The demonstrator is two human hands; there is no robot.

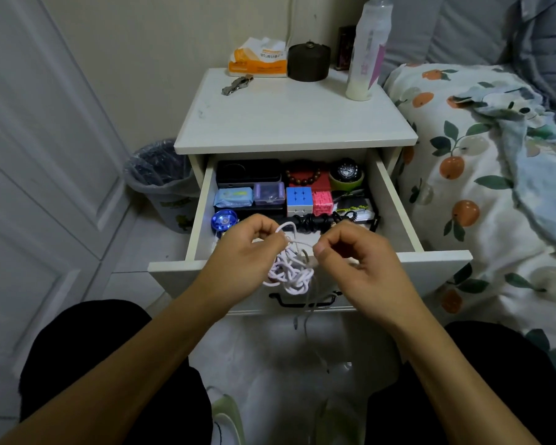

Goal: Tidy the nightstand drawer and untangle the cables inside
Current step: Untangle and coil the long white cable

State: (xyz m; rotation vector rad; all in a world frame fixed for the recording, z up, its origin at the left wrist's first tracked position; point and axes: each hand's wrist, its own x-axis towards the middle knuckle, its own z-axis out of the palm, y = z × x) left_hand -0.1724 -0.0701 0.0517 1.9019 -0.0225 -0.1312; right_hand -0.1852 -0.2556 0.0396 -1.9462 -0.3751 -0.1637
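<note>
Both hands raised, left and right fingers pinched.

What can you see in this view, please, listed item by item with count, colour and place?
nightstand: 1, white, beside the bed
drawer: 1, white, pulled open
tissue pack: 1, orange and white, nightstand top, rear
round box: 1, dark brown, beside the tissue pack
bottle: 1, white, nightstand top, right
puzzle cube: 1, multicoloured, drawer middle
bead bracelet: 1, brown, drawer rear
bin: 1, grey, left of the nightstand
tangled cable: 1 bundle, white, held over the drawer front
left hand: pinches the cable
right hand: pinches the cable
</note>
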